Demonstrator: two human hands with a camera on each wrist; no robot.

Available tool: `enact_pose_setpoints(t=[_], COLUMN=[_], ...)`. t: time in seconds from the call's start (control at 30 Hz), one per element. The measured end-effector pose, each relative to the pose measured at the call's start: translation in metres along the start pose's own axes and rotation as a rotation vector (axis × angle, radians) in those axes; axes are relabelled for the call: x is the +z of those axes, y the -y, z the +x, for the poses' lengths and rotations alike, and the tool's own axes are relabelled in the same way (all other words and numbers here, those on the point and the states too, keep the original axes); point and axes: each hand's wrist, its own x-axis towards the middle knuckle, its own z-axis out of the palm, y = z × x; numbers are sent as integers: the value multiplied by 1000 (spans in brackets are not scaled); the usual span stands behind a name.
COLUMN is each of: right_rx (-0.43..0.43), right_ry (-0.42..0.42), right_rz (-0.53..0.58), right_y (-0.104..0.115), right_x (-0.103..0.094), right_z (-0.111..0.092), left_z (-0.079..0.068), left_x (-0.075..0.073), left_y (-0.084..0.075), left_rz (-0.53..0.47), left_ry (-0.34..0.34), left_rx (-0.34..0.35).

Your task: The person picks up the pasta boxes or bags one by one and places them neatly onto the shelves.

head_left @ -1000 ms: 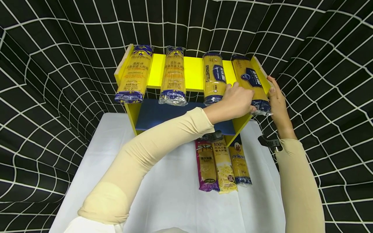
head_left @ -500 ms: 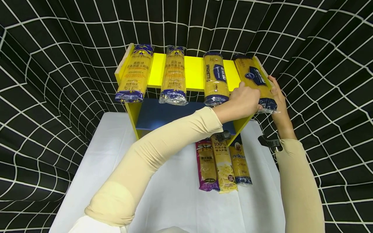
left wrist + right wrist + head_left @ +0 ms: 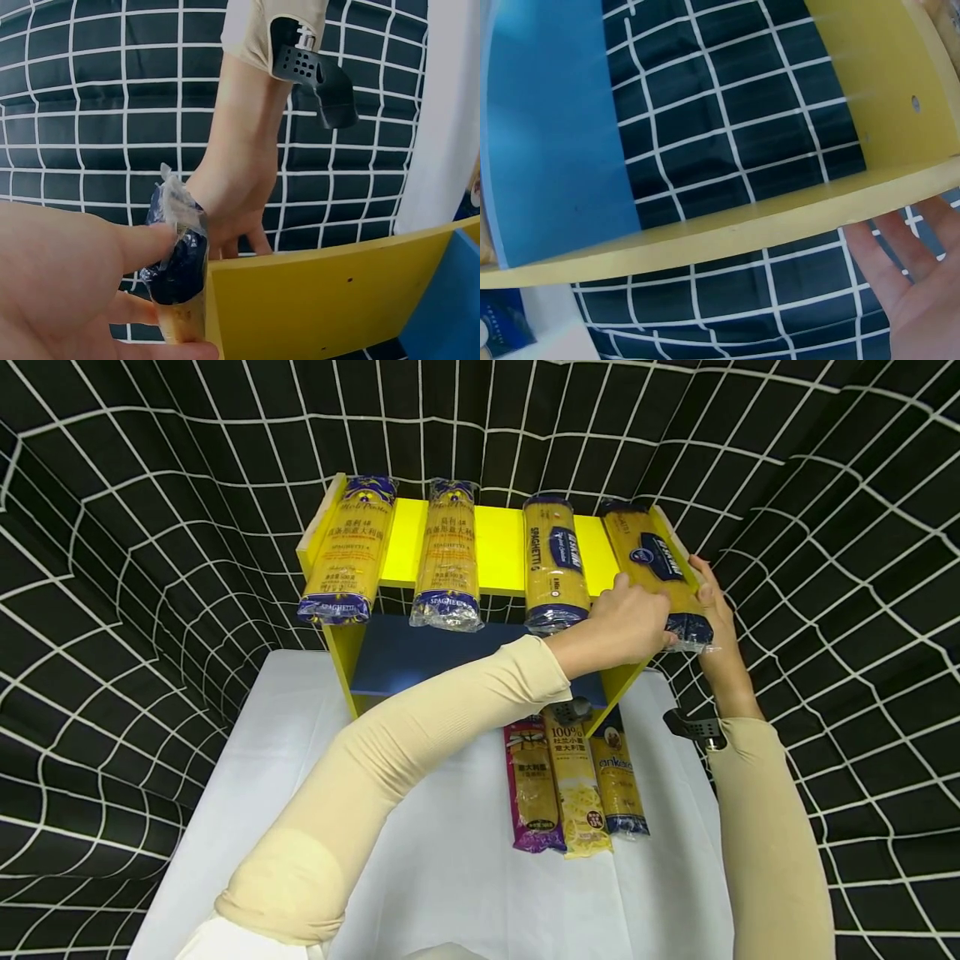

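At the right end of the yellow top shelf [image 3: 498, 547], a spaghetti pack [image 3: 637, 527] with a dark blue label lies against the side panel. My left hand [image 3: 626, 622] reaches across and holds the pack's near end. In the left wrist view, the thumb of the left hand [image 3: 60, 277] presses on the pack's dark blue end [image 3: 180, 262], fingers on its other side. My right hand [image 3: 720, 635] touches the outside of the right panel. In the right wrist view, the right hand [image 3: 922, 300] has extended fingers at the yellow panel's edge [image 3: 780, 225].
Three more spaghetti packs lie along the top shelf: a far-left pack [image 3: 348, 547], a second pack [image 3: 447, 552] and a blue-labelled pack [image 3: 555, 560]. Below is a blue shelf [image 3: 397, 652]. On the white table [image 3: 450, 860] lie purple [image 3: 534, 785], cream [image 3: 577, 785] and blue-ended [image 3: 618, 777] packs.
My left hand has shifted the right-end spaghetti pack to the right, up against the side panel. Over the last half second it has barely moved. The right hand stays in place.
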Motion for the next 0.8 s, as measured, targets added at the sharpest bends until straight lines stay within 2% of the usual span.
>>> enact_pose_setpoints(t=[0.1,0.2,0.3,0.4,0.57,0.7,0.8], right_rx=[7,11,11,19,36,29,14], right_ry=[-1,-13,-34,-45,-69,-116,-151], right_rz=[-6,-13,-67,-103,-71,-35,-23], right_y=[-1,-1,1,2,3,3,2], right_x=[0,0,0,0,0,0,-1], right_z=[0,0,0,0,-2,-2,-2], left_z=[-3,-8,-17,-32,-66,-92,-111], left_x=[-3,-11,-26,-44,-74,-91,-97], left_y=[2,6,15,29,65,106,140], left_rz=[-25,-40,-45,-46,-77,-169,-221], left_ry=[-11,-64,-131,-174,-284,-436,-571], left_rx=[-9,-12,13,41,47,85,114])
